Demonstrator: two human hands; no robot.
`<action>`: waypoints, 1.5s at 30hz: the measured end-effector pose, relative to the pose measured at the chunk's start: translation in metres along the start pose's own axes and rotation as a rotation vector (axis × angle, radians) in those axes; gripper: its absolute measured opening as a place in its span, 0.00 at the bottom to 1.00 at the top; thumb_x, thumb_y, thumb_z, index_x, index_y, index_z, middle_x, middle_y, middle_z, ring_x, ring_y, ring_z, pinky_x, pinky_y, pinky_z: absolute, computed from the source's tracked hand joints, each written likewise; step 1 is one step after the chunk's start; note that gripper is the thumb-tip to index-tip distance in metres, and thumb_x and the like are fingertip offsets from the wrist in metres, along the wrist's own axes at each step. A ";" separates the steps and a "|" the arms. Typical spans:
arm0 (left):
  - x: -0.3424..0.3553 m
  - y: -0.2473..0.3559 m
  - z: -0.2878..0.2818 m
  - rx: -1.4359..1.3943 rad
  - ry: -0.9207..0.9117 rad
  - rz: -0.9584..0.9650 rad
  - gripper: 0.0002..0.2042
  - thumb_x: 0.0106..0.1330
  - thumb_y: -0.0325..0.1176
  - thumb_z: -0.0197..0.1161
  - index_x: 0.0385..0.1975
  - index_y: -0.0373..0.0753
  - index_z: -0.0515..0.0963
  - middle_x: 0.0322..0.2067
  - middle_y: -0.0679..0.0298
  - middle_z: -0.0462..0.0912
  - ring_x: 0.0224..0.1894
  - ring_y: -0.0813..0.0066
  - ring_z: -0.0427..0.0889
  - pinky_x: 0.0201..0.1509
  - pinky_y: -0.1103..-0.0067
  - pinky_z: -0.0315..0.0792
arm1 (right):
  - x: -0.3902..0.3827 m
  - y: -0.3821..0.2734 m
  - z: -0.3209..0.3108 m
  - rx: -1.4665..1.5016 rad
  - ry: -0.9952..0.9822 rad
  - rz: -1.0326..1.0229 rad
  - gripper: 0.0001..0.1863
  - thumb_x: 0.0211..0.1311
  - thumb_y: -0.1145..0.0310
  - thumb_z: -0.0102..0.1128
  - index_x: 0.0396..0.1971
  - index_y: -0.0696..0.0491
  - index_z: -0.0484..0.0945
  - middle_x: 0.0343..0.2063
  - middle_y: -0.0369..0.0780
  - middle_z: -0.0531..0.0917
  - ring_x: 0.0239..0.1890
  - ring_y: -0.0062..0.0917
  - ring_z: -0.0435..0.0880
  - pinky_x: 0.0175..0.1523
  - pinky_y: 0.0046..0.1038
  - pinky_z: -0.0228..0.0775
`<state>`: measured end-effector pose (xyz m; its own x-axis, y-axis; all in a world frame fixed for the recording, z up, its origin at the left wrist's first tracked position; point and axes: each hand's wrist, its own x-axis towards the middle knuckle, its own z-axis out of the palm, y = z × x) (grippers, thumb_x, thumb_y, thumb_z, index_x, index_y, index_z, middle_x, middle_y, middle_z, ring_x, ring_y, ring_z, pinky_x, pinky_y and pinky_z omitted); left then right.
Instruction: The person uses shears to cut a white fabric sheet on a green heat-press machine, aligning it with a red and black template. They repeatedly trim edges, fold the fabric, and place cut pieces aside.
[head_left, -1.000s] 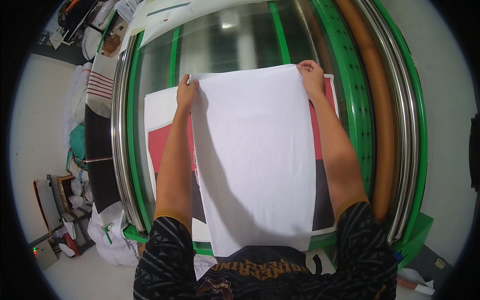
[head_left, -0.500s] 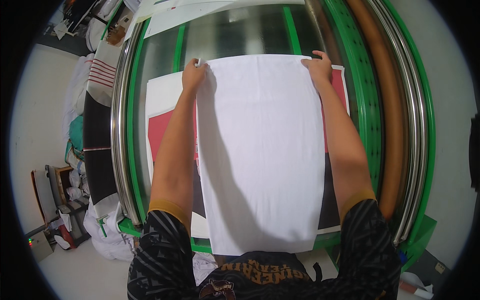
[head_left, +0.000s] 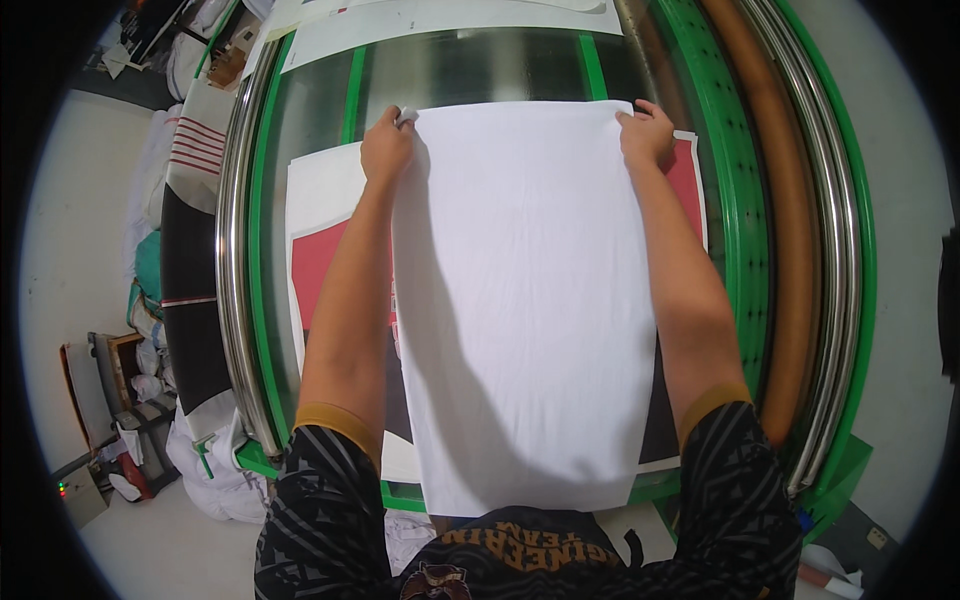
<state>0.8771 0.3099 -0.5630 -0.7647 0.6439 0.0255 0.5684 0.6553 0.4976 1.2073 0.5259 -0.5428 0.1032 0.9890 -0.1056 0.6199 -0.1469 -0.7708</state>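
A large white cloth sheet (head_left: pixel 525 300) lies stretched out in front of me over a printed sheet (head_left: pixel 320 250) with red, white and dark areas. My left hand (head_left: pixel 385 148) pinches the cloth's far left corner. My right hand (head_left: pixel 647 133) grips its far right corner. Both arms reach forward along the cloth's sides. The cloth's near edge hangs down by my waist. Under both sheets is the glossy bed (head_left: pixel 470 70) of a big green-framed machine.
Steel rails (head_left: pixel 232 260) and green frame bars (head_left: pixel 735 200) run along both sides of the bed, with a brown roller (head_left: pixel 790 230) on the right. Piled fabric and bags (head_left: pixel 150 250) sit on the floor at left. More white sheets (head_left: pixel 440 15) lie at the far end.
Both hands have slid the white cloth farther away from me along the bed, so it covers more of the printed sheet.
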 end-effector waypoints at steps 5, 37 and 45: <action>-0.011 0.015 -0.002 -0.008 0.062 -0.045 0.19 0.77 0.46 0.66 0.62 0.45 0.83 0.63 0.47 0.86 0.61 0.39 0.87 0.60 0.50 0.79 | -0.005 0.011 0.014 -0.178 0.097 -0.375 0.32 0.67 0.57 0.78 0.69 0.48 0.83 0.65 0.42 0.87 0.65 0.38 0.86 0.69 0.46 0.78; -0.437 -0.016 -0.088 0.137 -0.275 0.370 0.33 0.81 0.53 0.58 0.86 0.60 0.65 0.89 0.51 0.46 0.90 0.39 0.41 0.87 0.37 0.39 | -0.359 0.138 -0.173 -0.523 -0.499 -0.741 0.38 0.79 0.52 0.63 0.85 0.43 0.65 0.86 0.54 0.56 0.88 0.58 0.49 0.87 0.62 0.41; -0.557 -0.054 -0.094 0.188 -0.283 0.256 0.30 0.82 0.51 0.56 0.84 0.62 0.69 0.89 0.55 0.49 0.91 0.42 0.40 0.87 0.35 0.32 | -0.469 0.208 -0.220 -0.701 -0.492 -0.703 0.37 0.81 0.49 0.59 0.86 0.36 0.64 0.88 0.48 0.53 0.89 0.56 0.46 0.87 0.65 0.39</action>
<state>1.2443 -0.1213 -0.5225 -0.4930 0.8611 -0.1243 0.7948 0.5038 0.3384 1.4587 0.0281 -0.5151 -0.6683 0.7303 -0.1419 0.7383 0.6277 -0.2469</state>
